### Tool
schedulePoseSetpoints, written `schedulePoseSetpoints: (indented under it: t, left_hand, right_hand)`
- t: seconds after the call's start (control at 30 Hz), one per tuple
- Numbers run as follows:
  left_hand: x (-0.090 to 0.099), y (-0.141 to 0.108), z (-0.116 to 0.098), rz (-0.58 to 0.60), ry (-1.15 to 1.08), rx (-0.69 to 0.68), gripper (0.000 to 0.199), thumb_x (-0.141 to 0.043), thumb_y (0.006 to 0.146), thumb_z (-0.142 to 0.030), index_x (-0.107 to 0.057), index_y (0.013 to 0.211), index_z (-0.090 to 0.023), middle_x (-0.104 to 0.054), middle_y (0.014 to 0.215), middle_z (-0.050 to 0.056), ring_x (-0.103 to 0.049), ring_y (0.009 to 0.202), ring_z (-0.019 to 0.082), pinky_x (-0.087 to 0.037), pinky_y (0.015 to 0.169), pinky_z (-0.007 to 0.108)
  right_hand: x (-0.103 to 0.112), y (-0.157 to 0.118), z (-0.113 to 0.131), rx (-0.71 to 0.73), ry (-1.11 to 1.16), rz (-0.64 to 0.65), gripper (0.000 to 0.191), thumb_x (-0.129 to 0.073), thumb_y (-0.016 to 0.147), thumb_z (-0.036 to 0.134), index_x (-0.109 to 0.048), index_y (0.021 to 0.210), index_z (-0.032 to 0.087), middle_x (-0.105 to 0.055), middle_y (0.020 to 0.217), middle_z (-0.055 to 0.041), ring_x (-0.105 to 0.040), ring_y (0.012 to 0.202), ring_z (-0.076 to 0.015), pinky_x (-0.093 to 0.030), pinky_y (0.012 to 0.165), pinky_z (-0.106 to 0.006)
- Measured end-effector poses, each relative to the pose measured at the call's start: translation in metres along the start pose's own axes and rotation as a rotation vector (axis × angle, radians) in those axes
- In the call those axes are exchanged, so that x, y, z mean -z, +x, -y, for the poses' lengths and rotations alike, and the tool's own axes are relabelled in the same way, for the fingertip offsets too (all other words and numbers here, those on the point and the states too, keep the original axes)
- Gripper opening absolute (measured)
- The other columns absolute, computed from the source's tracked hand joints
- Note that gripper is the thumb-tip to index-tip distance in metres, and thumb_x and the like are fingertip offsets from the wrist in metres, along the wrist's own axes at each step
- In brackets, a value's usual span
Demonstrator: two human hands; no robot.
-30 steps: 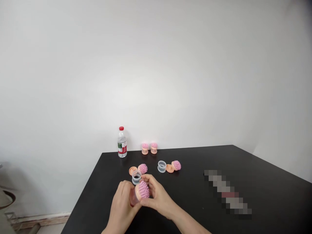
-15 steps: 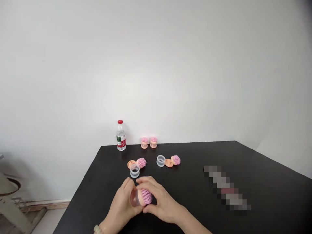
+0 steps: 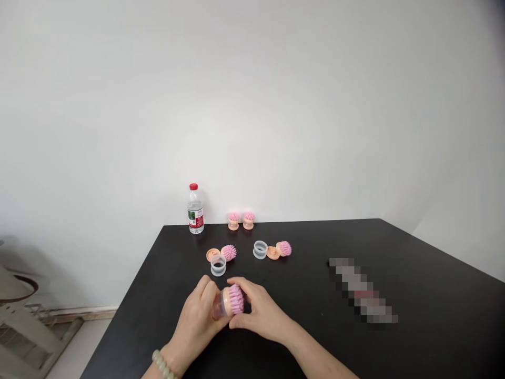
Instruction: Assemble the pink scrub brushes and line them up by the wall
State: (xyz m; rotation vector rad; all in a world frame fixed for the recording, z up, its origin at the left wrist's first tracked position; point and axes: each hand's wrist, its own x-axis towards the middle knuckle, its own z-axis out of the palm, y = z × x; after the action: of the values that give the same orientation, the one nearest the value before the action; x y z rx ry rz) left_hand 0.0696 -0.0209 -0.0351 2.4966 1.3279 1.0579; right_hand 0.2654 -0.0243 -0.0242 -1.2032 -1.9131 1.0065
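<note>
Holding what, at centre?

Closed grips, both: the left hand [image 3: 193,321] wrapped round a clear cup [image 3: 218,309], the right hand [image 3: 260,310] curled over a pink brush [image 3: 235,299] joined to the cup's end. The pair lies on its side, low over the table (contact with the tabletop cannot be told).

Step in hand?

Judged from the opposed grips, seating the brush on the cup; fingers hide how far it sits.

Next move calls for?

Judged from this hold, both grips kept firm about the join.

Outward?

Nearest, a loose ring [image 3: 218,266] beside a peach disc [image 3: 213,255] and a pink head [image 3: 229,252]. Right of these, a second ring [image 3: 260,249], disc [image 3: 272,253] and head [image 3: 284,248]. Farther, two upright brushes [image 3: 239,221] and a water bottle [image 3: 195,209], near the black table's [image 3: 414,326] far edge.
</note>
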Motion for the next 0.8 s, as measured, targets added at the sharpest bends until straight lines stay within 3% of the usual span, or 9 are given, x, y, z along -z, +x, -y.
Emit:
schedulePoseSetpoints:
  t: [0.07, 0.1, 0.2, 0.27, 0.43, 0.6, 0.8]
  left_hand:
    - [-0.001, 0.0, 0.0, 0.025, -0.001, -0.005, 0.024, -0.066, 0.082, -0.023, -0.044, 0.074, -0.024, -0.046, 0.076, -0.003, -0.048, 0.06, 0.013, -0.04, 0.052, 0.024]
    - [-0.001, 0.0, 0.0, 0.033, -0.001, -0.004, 0.025, -0.067, 0.081, -0.023, -0.043, 0.074, -0.024, -0.046, 0.076, -0.003, -0.047, 0.06, 0.013, -0.039, 0.052, 0.024]
    - [-0.005, -0.001, 0.002, 0.054, 0.004, 0.01, 0.028, -0.068, 0.078, -0.02, -0.041, 0.074, -0.024, -0.045, 0.077, -0.003, -0.045, 0.06, 0.013, -0.035, 0.052, 0.024]
    - [-0.007, -0.002, 0.003, 0.069, 0.002, 0.013, 0.027, -0.066, 0.078, -0.019, -0.04, 0.075, -0.024, -0.045, 0.077, -0.003, -0.045, 0.059, 0.013, -0.034, 0.052, 0.024]
    - [-0.007, -0.001, 0.001, 0.09, -0.052, 0.047, 0.026, -0.063, 0.077, -0.018, -0.038, 0.074, -0.024, -0.045, 0.078, -0.003, -0.044, 0.06, 0.013, -0.033, 0.054, 0.024]
    - [0.003, 0.007, -0.004, 0.171, -0.194, 0.146, 0.04, -0.075, 0.069, -0.032, -0.036, 0.07, -0.024, -0.043, 0.074, -0.005, -0.043, 0.064, 0.014, -0.031, 0.057, 0.024]
    - [0.018, 0.009, 0.01, 0.424, -0.536, 0.274, 0.052, -0.089, 0.048, -0.034, -0.045, 0.073, -0.022, -0.048, 0.07, -0.008, -0.036, 0.064, 0.01, -0.028, 0.055, 0.022]
  right_hand:
    - [-0.003, 0.0, 0.001, 0.01, -0.017, -0.025, 0.05, -0.081, 0.07, 0.024, -0.063, 0.117, 0.026, -0.067, 0.108, -0.0012, -0.064, 0.098, -0.0238, -0.051, 0.087, -0.037]
    - [-0.004, 0.0, 0.001, 0.031, -0.016, -0.03, 0.05, -0.081, 0.069, 0.021, -0.063, 0.116, 0.026, -0.067, 0.11, -0.0006, -0.063, 0.1, -0.0233, -0.05, 0.089, -0.037]
    - [-0.007, -0.001, 0.0, 0.031, 0.016, -0.029, 0.075, -0.087, 0.06, 0.02, -0.055, 0.127, 0.029, -0.06, 0.127, -0.002, -0.058, 0.115, -0.0259, -0.046, 0.1, -0.04]
    - [-0.01, -0.001, -0.003, -0.031, 0.001, -0.04, 0.08, -0.089, 0.058, 0.025, -0.053, 0.13, 0.029, -0.059, 0.128, -0.0034, -0.057, 0.117, -0.0276, -0.045, 0.102, -0.042]
    - [-0.016, -0.001, -0.008, -0.078, -0.082, -0.107, 0.057, -0.085, 0.062, 0.024, -0.06, 0.114, 0.028, -0.063, 0.116, -0.0024, -0.06, 0.108, -0.0269, -0.048, 0.094, -0.039]
    - [-0.01, -0.002, 0.002, 0.037, -0.066, -0.078, 0.052, -0.088, 0.058, 0.018, -0.063, 0.103, 0.027, -0.063, 0.103, 0.0014, -0.06, 0.096, -0.022, -0.048, 0.084, -0.033]
    - [-0.005, -0.003, 0.01, 0.262, 0.06, 0.023, 0.045, -0.091, 0.06, 0.034, -0.071, 0.098, 0.026, -0.061, 0.102, -0.0011, -0.062, 0.092, -0.0203, -0.049, 0.082, -0.033]
